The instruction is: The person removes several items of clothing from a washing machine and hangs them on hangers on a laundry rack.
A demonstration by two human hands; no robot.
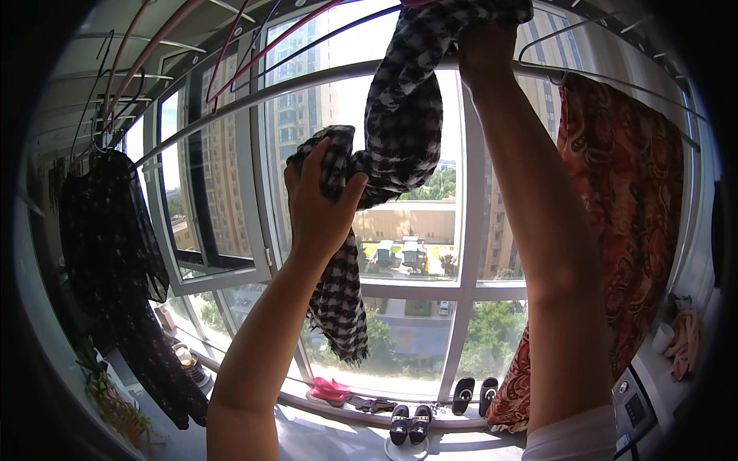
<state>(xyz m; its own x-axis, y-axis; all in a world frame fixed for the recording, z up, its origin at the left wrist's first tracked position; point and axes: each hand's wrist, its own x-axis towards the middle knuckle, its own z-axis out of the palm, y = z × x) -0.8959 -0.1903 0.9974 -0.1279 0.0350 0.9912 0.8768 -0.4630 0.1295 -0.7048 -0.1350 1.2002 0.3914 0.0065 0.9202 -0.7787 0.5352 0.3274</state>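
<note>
A black-and-white checked scarf [403, 115] is draped over the grey overhead rail [307, 81] in front of a large window. My left hand [319, 203] grips a bunched part of the scarf at mid height, and the scarf's end hangs below my wrist. Up at the rail, my right hand [484, 50] holds the scarf's upper part. Both arms reach upward from the lower edge.
A red patterned cloth [630, 223] hangs on a hanger at the right. A dark garment [115, 261] hangs at the left, with several empty hangers [123, 69] above. Sandals [411, 422] and pink slippers [329, 390] lie on the sill. A washing machine [638, 407] stands at the lower right.
</note>
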